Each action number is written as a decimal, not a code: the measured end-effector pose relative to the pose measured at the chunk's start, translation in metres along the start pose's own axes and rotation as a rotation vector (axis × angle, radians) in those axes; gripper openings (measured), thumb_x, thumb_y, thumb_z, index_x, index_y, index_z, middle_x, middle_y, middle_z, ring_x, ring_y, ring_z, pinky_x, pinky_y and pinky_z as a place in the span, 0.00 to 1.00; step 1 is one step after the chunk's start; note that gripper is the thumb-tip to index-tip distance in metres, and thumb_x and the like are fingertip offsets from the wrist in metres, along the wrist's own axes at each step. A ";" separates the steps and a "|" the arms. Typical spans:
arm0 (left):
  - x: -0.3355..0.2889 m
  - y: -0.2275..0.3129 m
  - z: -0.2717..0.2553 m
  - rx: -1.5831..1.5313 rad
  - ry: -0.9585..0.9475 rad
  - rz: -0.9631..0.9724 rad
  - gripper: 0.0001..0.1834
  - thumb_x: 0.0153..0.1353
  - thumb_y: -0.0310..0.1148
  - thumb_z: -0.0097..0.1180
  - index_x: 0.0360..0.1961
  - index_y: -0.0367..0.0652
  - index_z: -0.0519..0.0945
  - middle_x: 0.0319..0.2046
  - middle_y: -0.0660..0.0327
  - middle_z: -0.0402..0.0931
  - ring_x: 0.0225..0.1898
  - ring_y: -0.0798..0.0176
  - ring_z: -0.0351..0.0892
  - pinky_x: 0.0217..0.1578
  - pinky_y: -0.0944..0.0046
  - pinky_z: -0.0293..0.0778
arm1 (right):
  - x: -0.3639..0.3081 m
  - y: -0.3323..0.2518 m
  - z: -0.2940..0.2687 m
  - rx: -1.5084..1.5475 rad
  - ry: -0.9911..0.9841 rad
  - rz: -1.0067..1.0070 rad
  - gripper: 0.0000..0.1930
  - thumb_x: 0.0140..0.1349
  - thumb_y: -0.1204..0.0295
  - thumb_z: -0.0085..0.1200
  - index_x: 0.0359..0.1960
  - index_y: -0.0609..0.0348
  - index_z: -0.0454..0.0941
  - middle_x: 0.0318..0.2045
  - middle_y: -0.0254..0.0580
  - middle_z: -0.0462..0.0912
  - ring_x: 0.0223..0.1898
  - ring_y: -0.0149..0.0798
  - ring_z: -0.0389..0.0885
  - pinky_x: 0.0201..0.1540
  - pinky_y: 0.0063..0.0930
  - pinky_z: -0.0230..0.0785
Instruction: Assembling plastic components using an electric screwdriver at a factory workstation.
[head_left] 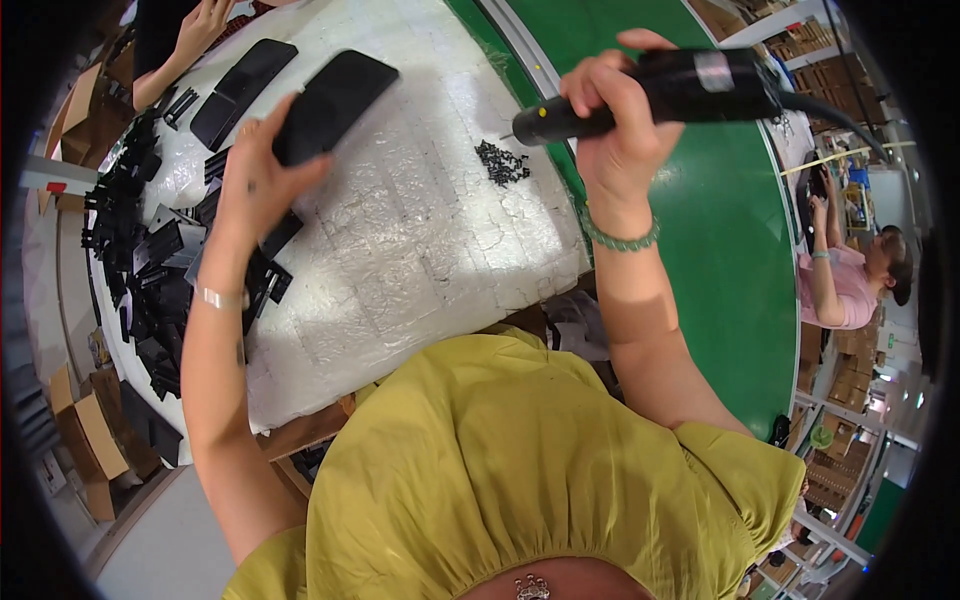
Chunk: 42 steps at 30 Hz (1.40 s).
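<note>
Electric screwdriver (690,85) gripped in right hand (622,118). Left hand (258,178) clamped on near corner of flat black panel (340,100), over white worktop (400,265). Bit (508,137) clear of panel; driving apparently not under way. Left to do, likely: loose screws (502,163), heaped black parts (155,340). Finished count: can't tell.

The bench (400,310) is covered in glossy, wrinkled whitish film (430,225), creased and marked with fine lines. Near its right edge sits a small loose pile of black screws (502,163). A jumbled heap of black plastic parts (150,335) crowds the left side, and beyond it, toward the far edge, a dark flat panel (245,85) lies slantwise.
</note>
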<state>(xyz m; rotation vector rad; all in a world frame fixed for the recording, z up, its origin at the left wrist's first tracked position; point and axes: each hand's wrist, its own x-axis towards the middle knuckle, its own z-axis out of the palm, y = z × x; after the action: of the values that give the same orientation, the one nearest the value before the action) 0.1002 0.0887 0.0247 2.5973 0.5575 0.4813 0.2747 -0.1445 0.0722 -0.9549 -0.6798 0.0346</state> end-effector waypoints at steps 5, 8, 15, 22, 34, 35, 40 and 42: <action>-0.081 0.068 -0.018 -0.220 -0.287 0.080 0.41 0.35 0.31 0.68 0.57 0.42 0.70 0.34 0.52 0.66 0.37 0.52 0.67 0.42 0.61 0.66 | 0.010 0.017 -0.009 -0.049 0.001 0.015 0.15 0.49 0.82 0.49 0.40 0.67 0.65 0.16 0.38 0.69 0.16 0.32 0.66 0.24 0.30 0.64; -0.108 0.071 -0.012 -0.247 -0.447 -0.102 0.44 0.33 0.31 0.70 0.58 0.43 0.69 0.40 0.51 0.67 0.44 0.50 0.68 0.48 0.57 0.66 | 0.009 0.018 -0.014 -0.066 0.041 0.039 0.15 0.48 0.82 0.50 0.40 0.68 0.66 0.16 0.38 0.69 0.16 0.31 0.66 0.23 0.29 0.64; -0.098 0.082 -0.021 -0.130 -0.186 0.032 0.46 0.30 0.37 0.74 0.57 0.46 0.70 0.56 0.52 0.62 0.59 0.46 0.59 0.56 0.50 0.60 | 0.004 0.018 -0.030 -0.162 0.111 0.038 0.14 0.48 0.83 0.50 0.39 0.67 0.67 0.17 0.37 0.68 0.16 0.31 0.66 0.23 0.28 0.63; -0.050 0.091 0.017 -0.256 -0.052 0.303 0.19 0.43 0.33 0.68 0.39 0.41 0.80 0.39 0.55 0.74 0.49 0.46 0.67 0.50 0.54 0.66 | 0.000 -0.004 -0.015 -0.003 0.077 0.001 0.15 0.45 0.85 0.47 0.38 0.68 0.66 0.14 0.38 0.69 0.13 0.30 0.66 0.20 0.23 0.62; 0.007 0.106 0.074 -0.280 0.118 0.487 0.09 0.45 0.30 0.65 0.31 0.46 0.83 0.31 0.64 0.80 0.45 0.54 0.71 0.44 0.56 0.66 | -0.013 -0.039 0.000 0.219 -0.119 -0.055 0.19 0.50 0.81 0.48 0.45 0.62 0.63 0.19 0.37 0.68 0.15 0.30 0.64 0.22 0.28 0.63; 0.005 0.105 0.072 -0.269 0.133 0.478 0.08 0.45 0.29 0.64 0.30 0.46 0.83 0.31 0.65 0.80 0.45 0.54 0.72 0.44 0.56 0.67 | -0.013 -0.040 -0.001 0.237 -0.140 -0.058 0.20 0.50 0.80 0.48 0.46 0.62 0.62 0.19 0.37 0.68 0.15 0.30 0.64 0.22 0.29 0.63; -0.004 0.105 0.062 -0.288 0.086 0.438 0.11 0.45 0.24 0.63 0.33 0.44 0.83 0.34 0.63 0.80 0.45 0.53 0.72 0.45 0.59 0.71 | -0.013 -0.044 0.001 0.252 -0.162 -0.069 0.20 0.50 0.79 0.48 0.47 0.61 0.61 0.18 0.36 0.67 0.15 0.30 0.63 0.23 0.29 0.63; -0.005 0.103 0.062 -0.320 0.065 0.407 0.11 0.45 0.24 0.63 0.34 0.44 0.83 0.35 0.63 0.80 0.45 0.54 0.72 0.45 0.59 0.71 | -0.013 -0.042 0.004 0.235 -0.177 -0.072 0.20 0.51 0.79 0.47 0.47 0.60 0.61 0.18 0.36 0.67 0.15 0.30 0.63 0.23 0.30 0.63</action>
<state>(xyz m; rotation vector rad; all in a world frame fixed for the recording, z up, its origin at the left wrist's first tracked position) 0.1529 -0.0190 0.0211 2.3860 -0.0383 0.7216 0.2515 -0.1708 0.0992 -0.7059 -0.8532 0.1338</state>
